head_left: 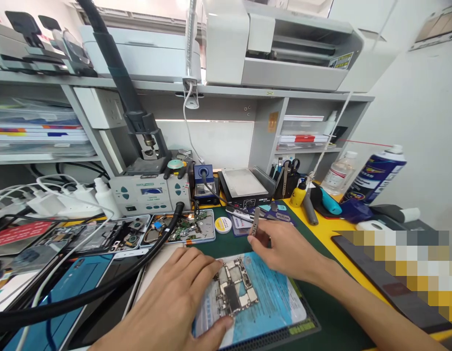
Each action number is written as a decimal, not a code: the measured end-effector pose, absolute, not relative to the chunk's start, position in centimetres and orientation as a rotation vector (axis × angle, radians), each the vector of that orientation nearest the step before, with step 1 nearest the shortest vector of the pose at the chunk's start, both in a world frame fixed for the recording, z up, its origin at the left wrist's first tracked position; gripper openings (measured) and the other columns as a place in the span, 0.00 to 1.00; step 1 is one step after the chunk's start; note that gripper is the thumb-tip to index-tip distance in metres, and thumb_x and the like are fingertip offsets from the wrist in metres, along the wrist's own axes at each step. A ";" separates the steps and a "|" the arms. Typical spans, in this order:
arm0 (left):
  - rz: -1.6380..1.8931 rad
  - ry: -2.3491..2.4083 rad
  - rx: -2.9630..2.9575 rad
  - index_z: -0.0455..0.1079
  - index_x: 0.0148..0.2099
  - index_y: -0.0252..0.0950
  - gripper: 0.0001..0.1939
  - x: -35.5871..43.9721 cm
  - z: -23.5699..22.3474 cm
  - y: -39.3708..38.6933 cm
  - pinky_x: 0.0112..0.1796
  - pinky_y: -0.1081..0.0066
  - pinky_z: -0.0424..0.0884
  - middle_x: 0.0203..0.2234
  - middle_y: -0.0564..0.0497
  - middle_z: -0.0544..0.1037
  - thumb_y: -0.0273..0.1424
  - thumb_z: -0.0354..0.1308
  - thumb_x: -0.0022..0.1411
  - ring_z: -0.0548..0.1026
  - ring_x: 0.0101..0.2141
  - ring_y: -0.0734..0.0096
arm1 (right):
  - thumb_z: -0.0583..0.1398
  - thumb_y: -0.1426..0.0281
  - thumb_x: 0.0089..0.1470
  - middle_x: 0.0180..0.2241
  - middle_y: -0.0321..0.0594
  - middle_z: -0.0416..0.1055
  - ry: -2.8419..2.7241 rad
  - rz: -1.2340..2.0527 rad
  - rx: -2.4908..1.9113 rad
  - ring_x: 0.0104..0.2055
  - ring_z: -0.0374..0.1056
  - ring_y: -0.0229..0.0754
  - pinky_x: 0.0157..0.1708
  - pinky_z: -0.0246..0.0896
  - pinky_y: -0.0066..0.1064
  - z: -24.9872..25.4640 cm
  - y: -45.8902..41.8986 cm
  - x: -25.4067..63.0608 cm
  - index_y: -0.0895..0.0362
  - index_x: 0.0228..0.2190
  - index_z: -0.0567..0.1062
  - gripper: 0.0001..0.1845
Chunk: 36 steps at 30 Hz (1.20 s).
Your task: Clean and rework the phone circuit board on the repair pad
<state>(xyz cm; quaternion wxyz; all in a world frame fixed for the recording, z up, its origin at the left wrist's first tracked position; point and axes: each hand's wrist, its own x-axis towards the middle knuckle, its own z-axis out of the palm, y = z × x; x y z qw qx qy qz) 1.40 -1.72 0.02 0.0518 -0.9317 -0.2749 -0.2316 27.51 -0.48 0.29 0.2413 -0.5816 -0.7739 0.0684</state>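
My left hand (174, 302) lies over the left edge of a phone circuit board (235, 287), with the fingers on its upper left corner and the thumb under its lower edge. The board rests on a blue sheet (273, 297) on a dark green work mat (321, 302). My right hand (284, 251) hovers just behind the board, fingers pinched on a pair of metal tweezers (255, 223) that point up and away.
Behind the mat sit opened phones (182, 227), a small white tin (223, 224), a soldering station (150, 192), a heating plate (244, 186), a tool cup (286, 180) and a yellow bottle (298, 194). A thick black hose (101, 290) crosses the left. A spray can (379, 173) stands right.
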 end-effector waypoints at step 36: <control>-0.599 -0.819 -2.832 0.74 0.56 0.35 0.28 1.1 0.1 -1.6 0.50 0.49 0.79 0.48 0.43 0.82 0.42 0.68 0.55 0.81 0.47 0.49 | 0.57 0.72 0.60 0.39 0.45 0.81 -2.115 0.247 -1.324 0.34 0.76 0.44 0.30 0.67 0.32 -0.6 -1.3 26.6 0.60 0.44 0.80 0.14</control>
